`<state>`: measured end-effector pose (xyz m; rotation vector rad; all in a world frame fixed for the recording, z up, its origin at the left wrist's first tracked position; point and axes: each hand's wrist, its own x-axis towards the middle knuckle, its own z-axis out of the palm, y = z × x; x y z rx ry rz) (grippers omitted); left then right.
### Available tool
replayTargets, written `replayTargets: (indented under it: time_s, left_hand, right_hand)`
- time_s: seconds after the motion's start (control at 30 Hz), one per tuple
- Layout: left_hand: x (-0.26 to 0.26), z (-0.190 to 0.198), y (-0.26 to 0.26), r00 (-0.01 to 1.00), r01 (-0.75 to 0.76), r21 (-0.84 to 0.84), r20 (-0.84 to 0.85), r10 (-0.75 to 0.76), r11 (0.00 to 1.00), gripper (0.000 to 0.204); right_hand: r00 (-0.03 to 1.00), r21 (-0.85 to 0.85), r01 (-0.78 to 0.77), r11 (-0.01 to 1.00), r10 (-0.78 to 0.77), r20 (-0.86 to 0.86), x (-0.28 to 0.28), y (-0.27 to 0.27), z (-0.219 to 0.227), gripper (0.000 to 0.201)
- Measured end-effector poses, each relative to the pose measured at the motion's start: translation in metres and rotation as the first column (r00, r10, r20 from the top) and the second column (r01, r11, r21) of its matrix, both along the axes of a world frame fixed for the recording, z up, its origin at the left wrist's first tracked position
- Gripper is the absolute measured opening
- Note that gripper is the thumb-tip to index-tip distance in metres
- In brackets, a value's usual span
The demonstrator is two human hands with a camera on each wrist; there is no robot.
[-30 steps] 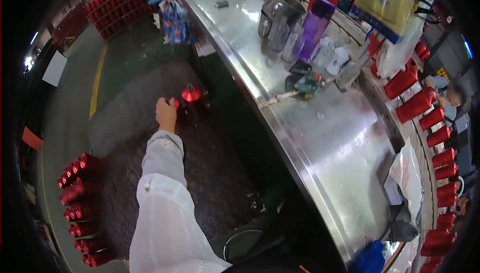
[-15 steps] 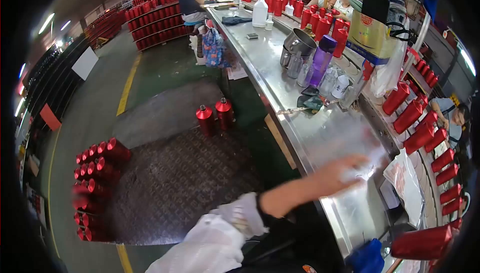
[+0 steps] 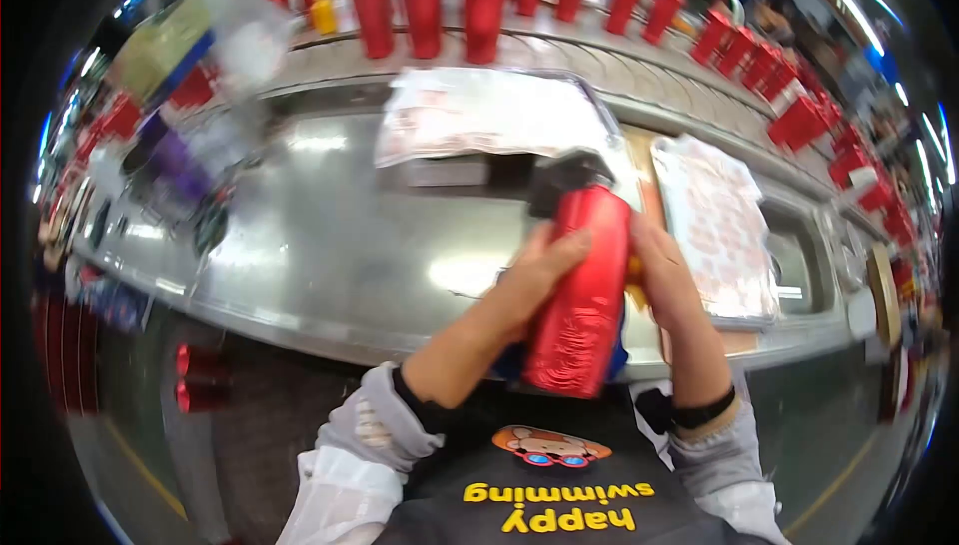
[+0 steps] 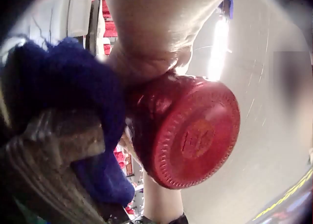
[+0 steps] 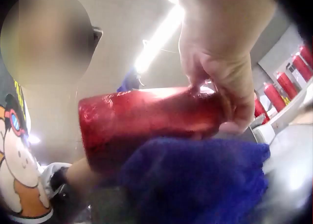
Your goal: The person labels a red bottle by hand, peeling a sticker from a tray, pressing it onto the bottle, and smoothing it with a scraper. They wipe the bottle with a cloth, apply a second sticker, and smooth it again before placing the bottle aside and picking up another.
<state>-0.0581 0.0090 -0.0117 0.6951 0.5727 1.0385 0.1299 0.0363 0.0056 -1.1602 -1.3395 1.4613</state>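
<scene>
A shiny red metal bottle (image 3: 582,290) slants in front of my apron, its base toward me. My left hand (image 3: 544,270) grips its left side, and my right hand (image 3: 661,265) holds it from the right, near the far end. The left wrist view shows the bottle's round, ridged base (image 4: 198,136). Fingers of my right hand (image 5: 225,84) curl about the bottle's narrower end in the right wrist view. A blue cloth (image 5: 195,185) lies close under the bottle. Just beyond its far end is a dark, blurred object (image 3: 559,180).
Steel bench (image 3: 330,215) spreads ahead, with a plastic-wrapped pad (image 3: 479,115) at the back and a patterned sheet (image 3: 714,230) on the right. Red bottles (image 3: 425,15) line the conveyor behind. A purple bottle (image 3: 175,160) stands left. Two red bottles (image 3: 200,380) stand on the dark floor mat.
My left hand let go of a red bottle on the mat and swung over to the bench. Now both hands hold another red bottle, and the head view has turned right toward the bench.
</scene>
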Motion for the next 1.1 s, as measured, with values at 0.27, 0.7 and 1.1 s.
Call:
replayTargets:
  time_s: [0.27,0.7,1.1]
  left_hand:
    - [0.010,0.016,-0.008,0.973,-0.145,-0.011,-0.181,0.141,0.989,0.062]
    - [-0.023,-0.016,-0.020,0.853,-0.106,0.529,-0.386,0.350,0.842,0.104]
    - [-0.006,-0.046,-0.033,0.587,0.332,0.718,-0.665,0.463,0.612,0.116]
  right_hand:
    - [0.994,0.006,-0.104,0.995,0.104,-0.031,0.003,0.019,-0.016,0.055]
    - [0.956,0.284,-0.201,0.937,0.124,0.267,0.030,-0.005,-0.019,0.052]
    - [0.917,0.297,-0.217,0.930,0.090,0.389,0.053,-0.028,-0.022,0.053]
